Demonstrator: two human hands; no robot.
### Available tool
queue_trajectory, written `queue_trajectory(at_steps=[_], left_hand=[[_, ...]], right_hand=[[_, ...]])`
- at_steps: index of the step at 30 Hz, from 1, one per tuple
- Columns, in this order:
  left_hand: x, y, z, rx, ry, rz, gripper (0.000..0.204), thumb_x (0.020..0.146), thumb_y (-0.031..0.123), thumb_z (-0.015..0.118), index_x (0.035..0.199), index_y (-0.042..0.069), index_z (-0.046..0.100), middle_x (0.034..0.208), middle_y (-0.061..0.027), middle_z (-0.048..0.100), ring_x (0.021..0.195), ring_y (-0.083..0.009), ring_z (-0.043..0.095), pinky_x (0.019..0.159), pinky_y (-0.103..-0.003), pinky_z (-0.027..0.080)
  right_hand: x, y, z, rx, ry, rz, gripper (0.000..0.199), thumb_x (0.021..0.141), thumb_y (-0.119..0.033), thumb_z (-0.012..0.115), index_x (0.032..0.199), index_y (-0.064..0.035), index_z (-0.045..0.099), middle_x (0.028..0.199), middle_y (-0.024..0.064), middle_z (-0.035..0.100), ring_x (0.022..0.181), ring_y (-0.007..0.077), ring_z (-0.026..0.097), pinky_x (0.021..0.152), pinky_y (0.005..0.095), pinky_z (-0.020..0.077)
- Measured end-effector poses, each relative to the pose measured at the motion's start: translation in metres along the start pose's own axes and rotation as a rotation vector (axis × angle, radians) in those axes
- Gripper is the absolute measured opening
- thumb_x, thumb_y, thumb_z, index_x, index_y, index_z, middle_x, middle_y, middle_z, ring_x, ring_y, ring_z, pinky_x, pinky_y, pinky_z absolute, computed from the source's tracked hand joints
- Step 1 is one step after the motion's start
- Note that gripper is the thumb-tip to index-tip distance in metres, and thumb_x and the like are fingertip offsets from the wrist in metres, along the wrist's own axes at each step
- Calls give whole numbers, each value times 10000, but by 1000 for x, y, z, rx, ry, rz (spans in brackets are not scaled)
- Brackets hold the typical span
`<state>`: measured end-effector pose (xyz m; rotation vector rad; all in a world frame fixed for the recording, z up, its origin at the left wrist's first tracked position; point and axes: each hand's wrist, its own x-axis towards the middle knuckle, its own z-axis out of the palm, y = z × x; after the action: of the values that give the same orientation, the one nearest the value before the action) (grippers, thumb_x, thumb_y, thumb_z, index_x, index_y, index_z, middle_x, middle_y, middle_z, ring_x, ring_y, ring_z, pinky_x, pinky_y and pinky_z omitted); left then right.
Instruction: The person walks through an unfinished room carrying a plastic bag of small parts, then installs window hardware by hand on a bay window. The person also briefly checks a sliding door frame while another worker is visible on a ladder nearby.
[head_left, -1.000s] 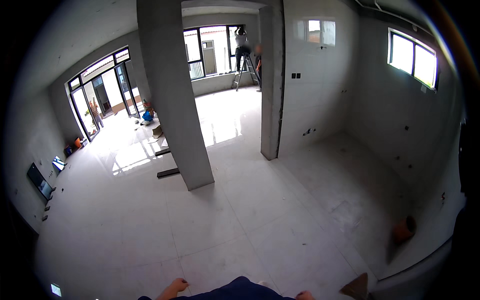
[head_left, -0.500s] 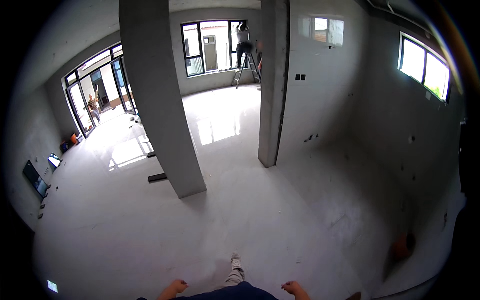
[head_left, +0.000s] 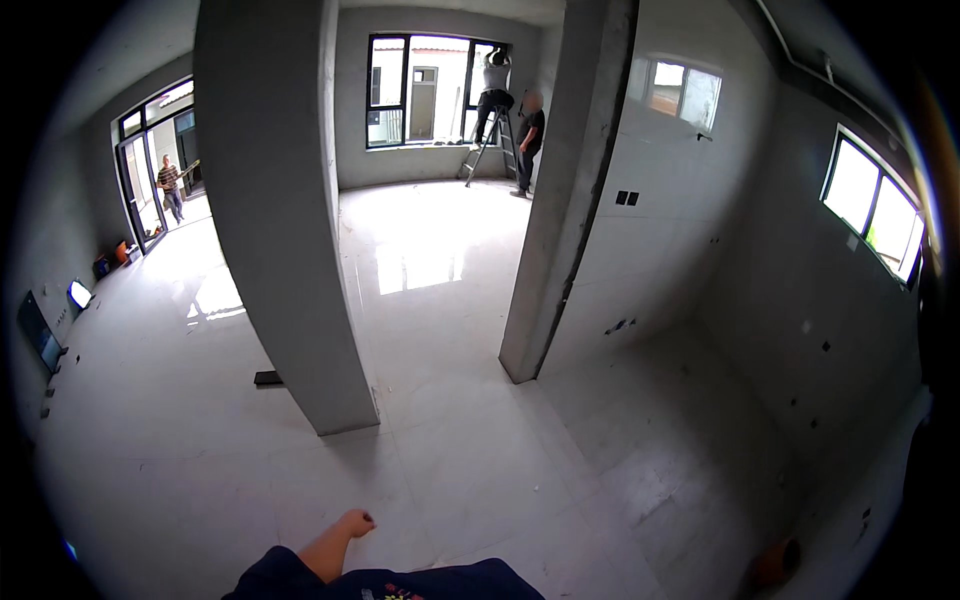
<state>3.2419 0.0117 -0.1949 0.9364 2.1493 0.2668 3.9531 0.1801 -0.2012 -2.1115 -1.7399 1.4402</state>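
A bare-walled interior is seen from above the wearer's dark navy top [head_left: 450,582]. The left hand [head_left: 357,522] is held out over the pale tiled floor [head_left: 440,450]; its fingers are loosely curled, but whether they are pressed together cannot be told at this size. The right hand is hidden from view, and the state of its fingers cannot be told. The floor is spread beneath the left hand, and the foot of a grey pillar [head_left: 275,220] is placed ahead of it, slightly to the left. A dark bar [head_left: 268,378] is laid beside the pillar. Farther off, a stepladder [head_left: 509,138] is occupied by one person [head_left: 497,75] at the window [head_left: 387,90], beside whom a second person [head_left: 530,150] is positioned. An orange cylindrical object [head_left: 777,562] is set at lower right.
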Motion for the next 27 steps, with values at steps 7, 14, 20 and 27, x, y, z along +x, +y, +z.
queue_trajectory(at_steps=[7,14,20,27], left_hand=[[127,109,-106,-90,101,91,375,842,343,734,1079,52,723,1035,-176,729,964,-325,693,858,-405,543],[170,89,-121,-57,102,-99,372,858,386,713,1031,58,751,1026,-176,735,957,-334,699,859,-403,545],[153,44,-152,-110,170,-588,401,832,401,724,1041,62,766,1009,-170,744,972,-329,706,889,-411,550],[245,39,-182,-287,286,-551,327,793,279,811,965,6,760,822,-140,744,768,-256,716,750,-376,563]], right_hand=[[127,-87,31,181,-23,-125,293,836,-180,631,992,51,719,827,119,699,785,191,604,667,418,504],[340,-177,-1,-128,-36,139,301,876,-395,705,888,-108,794,796,105,739,751,206,693,754,373,550],[469,-465,-73,-347,51,-309,310,890,-333,680,930,-36,759,893,173,741,863,355,699,787,438,538],[546,-751,-42,-38,136,-718,245,853,-257,756,927,-24,735,881,154,738,830,276,713,773,384,552]])
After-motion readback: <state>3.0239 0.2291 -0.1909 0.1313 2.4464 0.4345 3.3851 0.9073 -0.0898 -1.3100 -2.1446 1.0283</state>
